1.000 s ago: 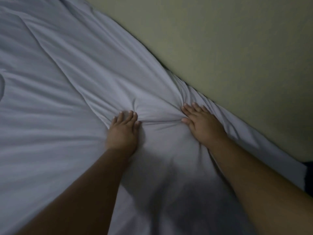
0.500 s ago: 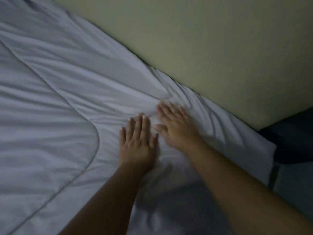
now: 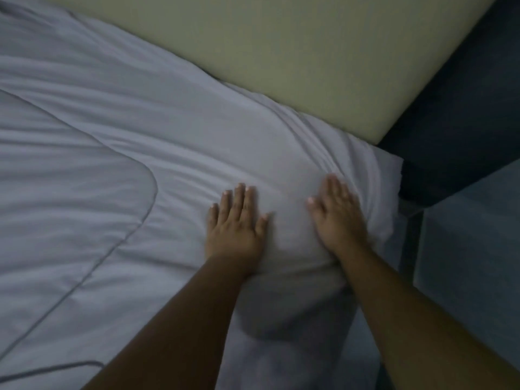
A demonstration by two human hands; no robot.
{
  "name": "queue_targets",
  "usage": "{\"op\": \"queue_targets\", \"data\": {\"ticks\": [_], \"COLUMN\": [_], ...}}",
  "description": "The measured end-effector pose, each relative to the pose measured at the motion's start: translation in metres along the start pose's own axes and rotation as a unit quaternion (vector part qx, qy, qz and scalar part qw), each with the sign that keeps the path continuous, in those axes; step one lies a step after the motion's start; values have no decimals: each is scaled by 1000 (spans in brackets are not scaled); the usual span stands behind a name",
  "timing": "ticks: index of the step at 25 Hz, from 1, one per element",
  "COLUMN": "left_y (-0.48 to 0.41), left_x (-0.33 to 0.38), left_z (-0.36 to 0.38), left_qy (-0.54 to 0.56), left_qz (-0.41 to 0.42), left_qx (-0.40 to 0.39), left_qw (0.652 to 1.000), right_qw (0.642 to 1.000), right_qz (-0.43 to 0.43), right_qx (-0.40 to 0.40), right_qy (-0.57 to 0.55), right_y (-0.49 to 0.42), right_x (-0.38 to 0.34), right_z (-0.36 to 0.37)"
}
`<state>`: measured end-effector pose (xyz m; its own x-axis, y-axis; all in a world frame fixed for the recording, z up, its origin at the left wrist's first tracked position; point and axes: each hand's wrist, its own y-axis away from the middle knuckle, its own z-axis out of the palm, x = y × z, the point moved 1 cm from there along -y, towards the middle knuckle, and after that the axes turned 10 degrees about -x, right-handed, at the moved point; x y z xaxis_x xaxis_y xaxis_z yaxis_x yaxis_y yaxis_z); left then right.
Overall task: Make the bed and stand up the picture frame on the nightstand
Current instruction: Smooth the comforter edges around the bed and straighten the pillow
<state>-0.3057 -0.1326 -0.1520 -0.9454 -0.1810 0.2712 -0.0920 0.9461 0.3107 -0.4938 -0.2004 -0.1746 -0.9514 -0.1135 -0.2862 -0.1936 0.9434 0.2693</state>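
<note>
A pale grey-white bedcover (image 3: 118, 130) with a stitched curved seam spreads over the bed. My left hand (image 3: 235, 223) lies flat on it, palm down, fingers together and pointing away from me. My right hand (image 3: 339, 213) lies flat beside it, near the cover's far right corner, where the fabric bunches into folds (image 3: 365, 175). Neither hand grasps the cloth. The nightstand and the picture frame are not in view.
A yellowish wall (image 3: 295, 52) runs along the bed's far side. To the right of the bed's corner is a dark gap (image 3: 455, 122) and a bluish floor or surface (image 3: 467, 263).
Both hands have slid to the right along the cover toward its corner, going from a bunched grip to flat palms. The two hands have spread apart again after being close together.
</note>
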Motion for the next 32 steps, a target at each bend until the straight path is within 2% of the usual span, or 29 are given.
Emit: {"op": "queue_targets", "data": {"ticks": [2,3,5,8,11,14,16,18,21,26,28,32], "left_y": [16,20,14,4,11,16,30,61,122,279,369,501], "left_x": [-8,-9,-4,4,4,-1,-14,-31,-63,-167,-225,-302], "left_z": [6,10,16,18,14,-2,-22,-38,-52,-64,-63,-59], "left_qy": [-32,-46,-58,-41,-31,17,64,73,69,69,76,82], "left_qz": [7,11,8,2,22,37,16,-40,-111,-199,-242,-285], "left_qx": [-6,-9,-9,5,-38,-98,-72,-29,-41,-65,-69,-63], "left_qw": [999,999,998,999,999,994,995,996,991,975,965,953], "right_qw": [989,981,983,996,995,987,990,998,996,988,983,977], "right_qz": [138,175,165,79,96,151,130,45,-31,-51,-76,-100], "right_qx": [-18,-22,-5,2,2,-50,-50,-45,-78,-141,-164,-181], "right_qy": [-55,-78,-82,-39,-27,-28,-12,22,37,18,18,48], "right_y": [7,7,3,1,5,6,12,32,86,229,309,420], "right_x": [31,33,19,16,25,3,-31,-76,-155,-296,-361,-436], "right_z": [-5,-7,0,9,4,-10,-22,-28,-17,34,62,99]}}
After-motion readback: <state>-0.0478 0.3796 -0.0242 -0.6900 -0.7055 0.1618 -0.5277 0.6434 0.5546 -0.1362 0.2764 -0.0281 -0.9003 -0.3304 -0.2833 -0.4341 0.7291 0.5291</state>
